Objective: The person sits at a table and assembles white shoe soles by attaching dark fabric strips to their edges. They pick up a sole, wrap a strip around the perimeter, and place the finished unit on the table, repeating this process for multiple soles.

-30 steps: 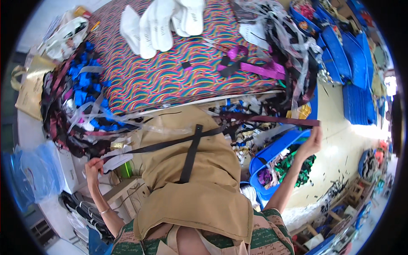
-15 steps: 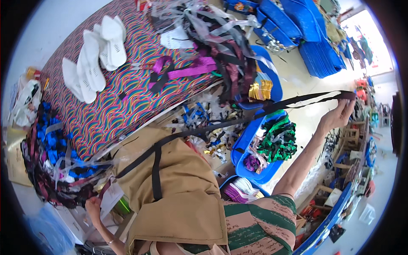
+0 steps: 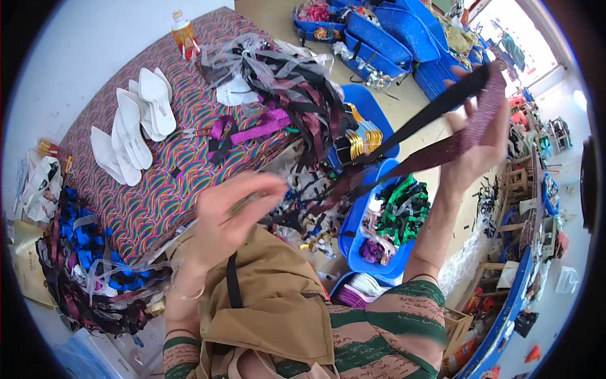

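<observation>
My right hand (image 3: 483, 142), raised at the right, holds a long strip (image 3: 416, 158) of fabric, black on one side and glittery maroon on the other. The strip doubles over at this hand, and both lengths slant down toward the left. My left hand (image 3: 230, 218) is above the tan apron (image 3: 271, 265), slightly blurred, fingers stretched out and thumb apart, with nothing visible between them. Beneath the strip lie many cut scraps (image 3: 309, 215). A bundle of maroon, black and grey strips (image 3: 290, 88) hangs over the table's edge.
White insoles (image 3: 154, 104), a drink bottle (image 3: 184, 36) and purple strips (image 3: 265, 124) are on the patterned table (image 3: 126, 234). Blue bins (image 3: 350, 249) hold green strips and stacked pieces. Another strip pile (image 3: 82, 265) is at the left. Wooden stools (image 3: 514, 196) stand right.
My left hand has risen from the lower left pile to above the apron. The right hand has come closer, and the strip, stretched across the apron before, now hangs doubled.
</observation>
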Motion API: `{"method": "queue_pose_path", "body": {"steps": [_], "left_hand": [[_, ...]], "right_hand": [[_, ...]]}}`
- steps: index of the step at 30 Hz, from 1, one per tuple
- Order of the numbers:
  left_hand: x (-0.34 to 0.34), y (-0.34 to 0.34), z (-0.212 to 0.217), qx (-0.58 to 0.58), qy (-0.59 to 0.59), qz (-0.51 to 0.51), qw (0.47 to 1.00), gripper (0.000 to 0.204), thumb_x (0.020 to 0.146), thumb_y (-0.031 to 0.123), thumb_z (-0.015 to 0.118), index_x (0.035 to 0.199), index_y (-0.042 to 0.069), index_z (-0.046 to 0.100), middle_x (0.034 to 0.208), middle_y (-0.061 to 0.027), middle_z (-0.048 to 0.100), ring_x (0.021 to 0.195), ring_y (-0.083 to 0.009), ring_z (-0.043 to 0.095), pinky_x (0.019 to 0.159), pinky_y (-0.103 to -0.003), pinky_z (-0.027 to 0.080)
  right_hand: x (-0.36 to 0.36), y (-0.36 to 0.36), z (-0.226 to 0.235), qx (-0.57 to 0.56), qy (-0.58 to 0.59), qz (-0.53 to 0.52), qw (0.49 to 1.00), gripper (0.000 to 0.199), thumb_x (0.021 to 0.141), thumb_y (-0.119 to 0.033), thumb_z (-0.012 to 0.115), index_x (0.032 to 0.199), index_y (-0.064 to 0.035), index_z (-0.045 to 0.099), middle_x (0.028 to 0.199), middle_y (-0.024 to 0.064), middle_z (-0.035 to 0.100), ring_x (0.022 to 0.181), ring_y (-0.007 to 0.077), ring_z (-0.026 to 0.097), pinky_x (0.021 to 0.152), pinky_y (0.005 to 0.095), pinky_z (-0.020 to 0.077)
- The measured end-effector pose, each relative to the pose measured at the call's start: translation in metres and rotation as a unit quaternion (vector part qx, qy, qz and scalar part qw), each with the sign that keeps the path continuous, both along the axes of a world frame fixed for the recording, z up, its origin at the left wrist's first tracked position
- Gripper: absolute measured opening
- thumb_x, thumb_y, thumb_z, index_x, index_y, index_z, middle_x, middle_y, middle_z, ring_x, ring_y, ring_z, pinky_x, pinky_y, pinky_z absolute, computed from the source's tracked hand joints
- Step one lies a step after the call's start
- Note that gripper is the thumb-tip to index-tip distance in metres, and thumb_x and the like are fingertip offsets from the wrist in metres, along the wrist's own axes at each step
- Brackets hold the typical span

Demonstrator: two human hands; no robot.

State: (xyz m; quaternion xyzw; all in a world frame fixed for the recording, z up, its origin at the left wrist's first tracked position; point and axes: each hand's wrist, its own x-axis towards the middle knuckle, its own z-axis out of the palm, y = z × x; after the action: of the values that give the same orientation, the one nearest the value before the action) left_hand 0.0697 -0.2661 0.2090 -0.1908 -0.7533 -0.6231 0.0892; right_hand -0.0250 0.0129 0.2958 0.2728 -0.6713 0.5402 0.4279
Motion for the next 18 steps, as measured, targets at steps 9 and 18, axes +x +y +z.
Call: {"method": "queue_pose_path", "body": {"steps": [9, 18], "left_hand": [[-0.046, 0.054, 0.051, 0.095, -0.218, -0.253, 0.938, 0.023, 0.084, 0.006, 0.065, 0.105, -0.004, 0.064, 0.087, -0.0107, 0.066, 0.077, -0.0124, 0.061, 0.071, -0.025, 0.048], [0.003, -0.148, 0.054, 0.088, -0.136, -0.458, 0.874, 0.037, 0.08, 0.02, 0.076, 0.1, -0.007, 0.062, 0.085, -0.0177, 0.067, 0.071, -0.0213, 0.066, 0.06, -0.03, 0.051]], "right_hand": [[-0.009, -0.035, -0.033, 0.111, -0.057, -0.1, 0.987, 0.08, 0.069, -0.01, 0.084, 0.136, 0.0024, 0.043, 0.121, 0.007, 0.053, 0.109, 0.0189, 0.058, 0.092, 0.0332, 0.0483], [-0.072, -0.023, -0.058, 0.063, 0.04, -0.216, 0.973, 0.048, 0.078, 0.006, 0.068, 0.124, 0.0022, 0.056, 0.118, 0.0149, 0.057, 0.088, 0.0204, 0.065, 0.071, 0.0289, 0.0566]]}}
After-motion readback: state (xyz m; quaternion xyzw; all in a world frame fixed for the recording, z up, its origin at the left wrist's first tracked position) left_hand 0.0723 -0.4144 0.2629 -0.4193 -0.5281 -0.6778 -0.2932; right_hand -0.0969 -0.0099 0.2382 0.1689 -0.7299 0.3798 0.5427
